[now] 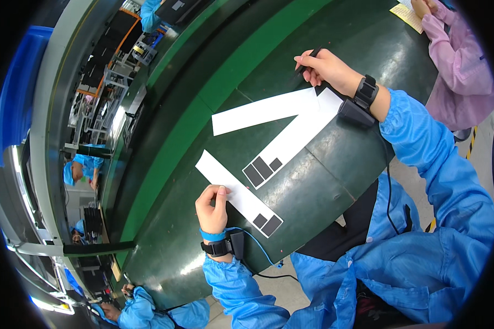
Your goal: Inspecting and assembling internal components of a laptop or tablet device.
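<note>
My left hand (211, 209) has its thumb and fingers closed at the edge of a white strip (217, 176) that lies on the green table. Two dark rectangular pieces (267, 223) sit at the near end of this strip. In my right hand (330, 70) is a slim black pen-shaped tool (301, 68), held above the table; whether it is a pen or tweezers I cannot tell. Below that hand lies a second white strip (291, 134), with several dark pieces (262, 170) of different sizes at its lower end. A plain white strip (266, 112) meets it at the top.
The green table (324, 189) curves across the view. Wrist bands with black boxes (357, 113) and cables hang on my arms. A co-worker in pink (460, 66) sits at the far right beside yellow paper (406, 17). Another person in blue (148, 310) is at lower left.
</note>
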`<state>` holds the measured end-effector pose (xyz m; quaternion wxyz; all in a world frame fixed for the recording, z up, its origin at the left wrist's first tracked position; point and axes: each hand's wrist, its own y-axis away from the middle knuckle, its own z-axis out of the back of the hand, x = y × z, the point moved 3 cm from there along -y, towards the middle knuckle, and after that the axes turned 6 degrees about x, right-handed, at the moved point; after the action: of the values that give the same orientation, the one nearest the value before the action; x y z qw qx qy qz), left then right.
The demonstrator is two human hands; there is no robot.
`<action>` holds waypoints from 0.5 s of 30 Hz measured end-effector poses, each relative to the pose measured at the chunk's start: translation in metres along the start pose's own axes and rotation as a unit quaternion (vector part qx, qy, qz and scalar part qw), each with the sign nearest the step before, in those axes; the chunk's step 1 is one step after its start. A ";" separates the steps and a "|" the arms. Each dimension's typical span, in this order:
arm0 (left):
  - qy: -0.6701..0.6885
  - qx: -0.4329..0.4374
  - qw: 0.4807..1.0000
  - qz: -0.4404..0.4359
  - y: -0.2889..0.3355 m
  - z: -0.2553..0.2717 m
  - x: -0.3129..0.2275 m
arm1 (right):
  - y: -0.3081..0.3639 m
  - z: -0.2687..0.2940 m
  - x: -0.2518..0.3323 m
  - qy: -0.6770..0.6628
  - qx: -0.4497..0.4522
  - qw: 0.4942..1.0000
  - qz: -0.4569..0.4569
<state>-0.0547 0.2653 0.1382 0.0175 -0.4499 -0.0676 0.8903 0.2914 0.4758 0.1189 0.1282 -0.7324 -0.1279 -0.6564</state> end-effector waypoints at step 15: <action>-0.090 -0.194 0.973 -0.088 0.002 0.009 -0.001 | -0.001 0.003 -0.002 0.019 -0.004 1.000 0.007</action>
<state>-0.0617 0.2627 0.1438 0.0022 -0.3552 -0.2792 0.8921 0.2940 0.4779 0.1169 0.1327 -0.7209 -0.1176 -0.6699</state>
